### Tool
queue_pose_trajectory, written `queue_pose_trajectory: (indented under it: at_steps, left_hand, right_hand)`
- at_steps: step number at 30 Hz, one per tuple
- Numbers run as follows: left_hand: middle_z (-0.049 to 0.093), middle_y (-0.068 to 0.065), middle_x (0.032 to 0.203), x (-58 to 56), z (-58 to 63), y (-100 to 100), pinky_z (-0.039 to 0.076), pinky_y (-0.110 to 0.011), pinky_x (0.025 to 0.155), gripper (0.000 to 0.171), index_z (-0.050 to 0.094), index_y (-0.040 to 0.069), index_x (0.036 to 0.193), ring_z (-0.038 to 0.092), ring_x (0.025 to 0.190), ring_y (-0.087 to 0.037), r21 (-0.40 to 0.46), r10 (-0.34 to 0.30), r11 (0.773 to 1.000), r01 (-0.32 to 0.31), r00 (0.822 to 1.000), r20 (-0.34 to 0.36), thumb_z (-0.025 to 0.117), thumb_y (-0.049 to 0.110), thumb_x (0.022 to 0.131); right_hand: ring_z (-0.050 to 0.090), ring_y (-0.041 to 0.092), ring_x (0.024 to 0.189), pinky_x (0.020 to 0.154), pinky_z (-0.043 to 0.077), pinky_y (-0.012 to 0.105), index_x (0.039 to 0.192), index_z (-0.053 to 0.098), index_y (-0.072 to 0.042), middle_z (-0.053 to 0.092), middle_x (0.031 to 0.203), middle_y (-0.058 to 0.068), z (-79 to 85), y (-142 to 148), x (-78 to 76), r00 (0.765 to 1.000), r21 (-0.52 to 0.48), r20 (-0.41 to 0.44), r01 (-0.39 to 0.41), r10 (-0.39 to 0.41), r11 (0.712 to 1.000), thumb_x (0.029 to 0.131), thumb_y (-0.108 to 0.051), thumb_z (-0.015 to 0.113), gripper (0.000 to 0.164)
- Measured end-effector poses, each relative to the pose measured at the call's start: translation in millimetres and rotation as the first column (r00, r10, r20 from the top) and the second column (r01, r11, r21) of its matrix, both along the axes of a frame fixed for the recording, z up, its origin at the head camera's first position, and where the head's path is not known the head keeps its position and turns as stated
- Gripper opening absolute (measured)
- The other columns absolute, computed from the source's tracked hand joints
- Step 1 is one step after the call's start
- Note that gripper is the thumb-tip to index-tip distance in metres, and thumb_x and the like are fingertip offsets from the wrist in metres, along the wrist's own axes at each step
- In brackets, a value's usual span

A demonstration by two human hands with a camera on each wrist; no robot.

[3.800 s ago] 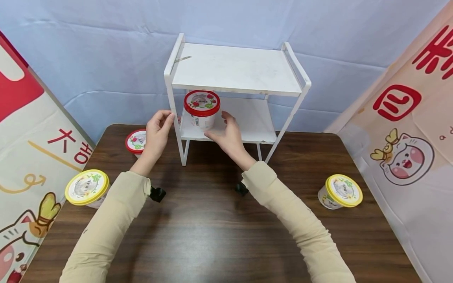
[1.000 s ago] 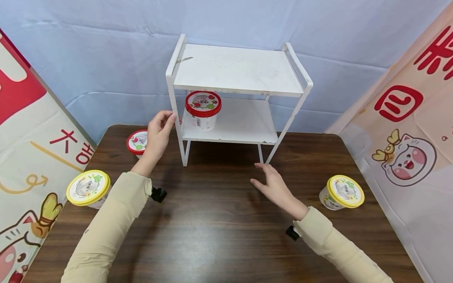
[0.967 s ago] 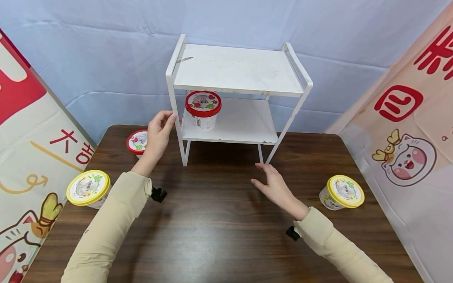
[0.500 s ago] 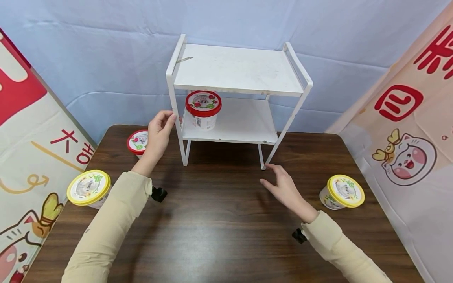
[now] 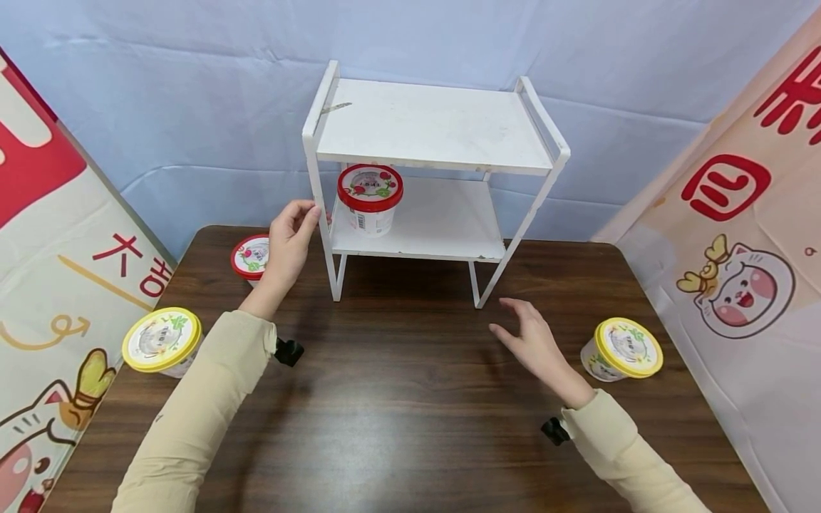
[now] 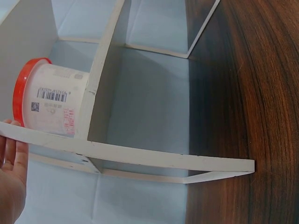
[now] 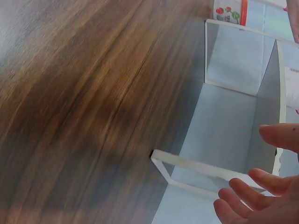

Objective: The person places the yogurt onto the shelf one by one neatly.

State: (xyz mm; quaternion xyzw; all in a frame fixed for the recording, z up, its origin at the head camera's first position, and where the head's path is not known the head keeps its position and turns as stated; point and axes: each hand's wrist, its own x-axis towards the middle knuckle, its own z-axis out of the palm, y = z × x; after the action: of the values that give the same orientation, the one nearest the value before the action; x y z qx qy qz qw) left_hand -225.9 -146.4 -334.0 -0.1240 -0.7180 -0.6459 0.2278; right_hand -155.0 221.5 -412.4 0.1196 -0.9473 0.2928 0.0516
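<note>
My left hand (image 5: 290, 235) grips the left front post of a small white two-tier rack (image 5: 442, 128), with fingertips around the post in the left wrist view. Just inside that post, on the lower shelf, stands a paper tub with a red lid (image 5: 370, 199), upright; its barcode side (image 6: 53, 100) shows in the left wrist view. My right hand (image 5: 535, 345) is over the table to the right of the rack's front foot, fingers spread and loosely bent around nothing. It lies between the rack and a yellow-lidded tub (image 5: 622, 349).
Left of the rack, another red-lidded tub (image 5: 249, 256) is partly hidden by my left hand. A second yellow-lidded tub (image 5: 162, 340) stands near the left table edge. Printed panels flank the brown wooden table (image 5: 385, 413), and a pale blue cloth hangs behind it.
My right hand has left the red-lidded tub on the lower shelf and moved down and right, drifting further right over the last second. My left hand stays on the post.
</note>
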Motion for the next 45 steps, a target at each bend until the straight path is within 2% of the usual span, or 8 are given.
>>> queue_pose_trajectory:
  at_steps: [7, 19, 25, 34, 38, 45]
  left_hand:
    - [0.055, -0.001, 0.081, 0.5, -0.3, -1, 0.042, -0.014, 0.066, 0.019, 0.054, -0.017, 0.098, 0.048, 0.068, 0.001, -0.007, 0.006, 1.0, -0.006, 1.0, 0.002, 0.05, 0.0, 0.092]
    - [0.055, -0.001, 0.081, 0.1, -0.6, -1, 0.043, -0.014, 0.067, 0.02, 0.054, -0.017, 0.099, 0.049, 0.07, -0.002, 0.009, 0.004, 1.0, -0.004, 1.0, 0.011, 0.049, 0.001, 0.092]
    - [0.054, 0.001, 0.08, 0.0, -1.2, -2, 0.042, -0.014, 0.067, 0.019, 0.054, -0.017, 0.098, 0.048, 0.069, 0.001, 0.001, 0.006, 1.0, -0.006, 1.0, 0.003, 0.049, 0.001, 0.092]
    - [0.055, 0.002, 0.08, -0.5, -0.9, -1, 0.042, -0.014, 0.066, 0.02, 0.054, -0.017, 0.098, 0.048, 0.068, 0.001, -0.002, 0.003, 1.0, -0.003, 1.0, 0.0, 0.05, 0.0, 0.092]
    - [0.055, 0.003, 0.081, -0.6, -0.4, -1, 0.043, -0.014, 0.067, 0.02, 0.054, -0.017, 0.099, 0.048, 0.069, 0.001, -0.003, 0.003, 1.0, -0.003, 1.0, 0.009, 0.05, 0.001, 0.092]
    - [0.054, -0.004, 0.082, 0.9, 0.5, -1, 0.043, -0.013, 0.066, 0.02, 0.054, -0.017, 0.099, 0.047, 0.068, 0.002, -0.015, 0.005, 1.0, -0.005, 1.0, 0.003, 0.05, 0.0, 0.092]
  right_hand:
    - [0.041, 0.041, 0.114, 0.093, 0.033, 0.054, 0.126, 0.045, 0.004, 0.047, 0.122, 0.026, -0.4, 13, 1.6, 0.999, 0.043, 0.035, 0.017, -0.018, 0.999, 0.085, -0.016, 0.063, 0.049]
    - [0.038, 0.043, 0.115, 0.092, 0.031, 0.056, 0.127, 0.043, 0.005, 0.044, 0.124, 0.028, 6.2, 31, 4.7, 0.997, 0.039, 0.033, 0.071, -0.073, 0.997, 0.087, -0.02, 0.061, 0.05]
    - [0.037, 0.044, 0.116, 0.091, 0.032, 0.058, 0.129, 0.042, 0.005, 0.042, 0.127, 0.029, 11.7, 40, 6.3, 0.992, 0.043, 0.046, 0.117, -0.118, 0.992, 0.088, -0.024, 0.059, 0.053]
    - [0.04, 0.044, 0.111, 0.087, 0.033, 0.057, 0.127, 0.043, 0.008, 0.044, 0.122, 0.03, 18.5, 54, 8.5, 0.985, 0.009, -0.013, 0.172, -0.172, 0.985, 0.088, -0.023, 0.06, 0.053]
    - [0.04, 0.044, 0.111, 0.086, 0.034, 0.057, 0.127, 0.042, 0.008, 0.042, 0.123, 0.031, 20.8, 61, 10.9, 0.981, -0.014, -0.017, 0.195, -0.195, 0.981, 0.088, -0.025, 0.06, 0.055]
    - [0.037, 0.047, 0.113, 0.087, 0.031, 0.059, 0.131, 0.039, 0.007, 0.038, 0.126, 0.033, 27.0, 74, 16.7, 0.967, -0.045, -0.009, 0.253, -0.253, 0.966, 0.088, -0.03, 0.059, 0.06]
